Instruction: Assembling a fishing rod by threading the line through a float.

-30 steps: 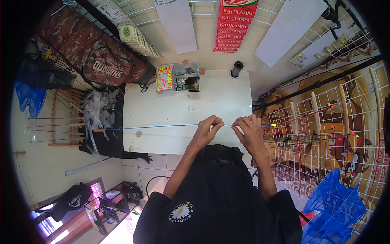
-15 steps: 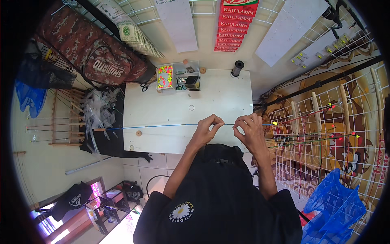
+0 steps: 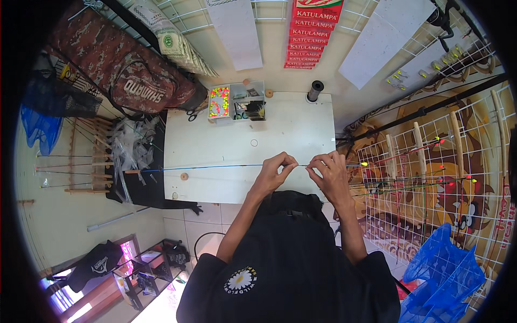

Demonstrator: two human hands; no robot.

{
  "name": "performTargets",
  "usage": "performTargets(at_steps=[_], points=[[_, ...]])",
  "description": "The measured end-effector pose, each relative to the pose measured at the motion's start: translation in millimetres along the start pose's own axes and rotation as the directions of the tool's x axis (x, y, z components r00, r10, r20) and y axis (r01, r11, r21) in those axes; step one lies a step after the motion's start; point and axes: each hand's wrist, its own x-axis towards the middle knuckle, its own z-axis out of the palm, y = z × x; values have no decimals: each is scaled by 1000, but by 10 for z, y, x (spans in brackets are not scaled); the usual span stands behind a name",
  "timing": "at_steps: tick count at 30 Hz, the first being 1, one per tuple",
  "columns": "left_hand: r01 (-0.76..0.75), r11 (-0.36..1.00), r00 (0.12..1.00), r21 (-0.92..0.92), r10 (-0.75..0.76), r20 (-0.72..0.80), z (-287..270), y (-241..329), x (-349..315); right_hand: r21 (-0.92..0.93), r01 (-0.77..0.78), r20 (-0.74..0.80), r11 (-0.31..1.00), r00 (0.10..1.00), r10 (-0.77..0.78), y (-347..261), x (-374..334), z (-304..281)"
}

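Note:
A slim blue fishing rod (image 3: pixel 215 166) runs level across the front half of the white table. Its wooden handle end (image 3: pixel 132 171) reaches past the left edge, and a yellow tip (image 3: pixel 364 164) sticks out beyond the right edge. My left hand (image 3: pixel 276 171) is closed in a pinch on the rod with thumb and forefinger. Just to the right, my right hand (image 3: pixel 328 172) pinches the same rod, its other fingers curled above. A short stretch of rod shows between the two pinches. Any fine thread or line there is too small to make out.
On the white table (image 3: pixel 215 140) stand a box of coloured beads (image 3: pixel 219 102), a grey parts tray (image 3: pixel 249 116), scissors (image 3: pixel 191 114) and a dark cylinder (image 3: pixel 315 90). A white wire rack (image 3: pixel 409 215) with rods lines the right wall. Plastic bags (image 3: pixel 132 145) lie at left.
My right hand has shifted slightly left, closer to my left hand. The left hand and the rod look nearly unmoved.

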Motion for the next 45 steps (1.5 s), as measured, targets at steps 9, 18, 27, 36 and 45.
performTargets(at_steps=[9,18,27,36,45], points=[[51,999,998,17,-51,32,-44,131,4,17,31,-73,999,997,-30,7,-33,65],[61,998,997,12,-61,36,-39,145,-3,47,3,-92,999,996,2,-1,-49,101],[24,998,1000,57,-25,17,-35,142,1,118,-126,-96,985,986,137,-74,-41,150],[1,999,1000,53,-1,-7,-28,109,-1,82,-155,-122,984,979,165,-100,-63,195],[36,996,999,84,-36,2,-69,83,22,174,-62,-71,983,995,75,-56,-32,-59]])
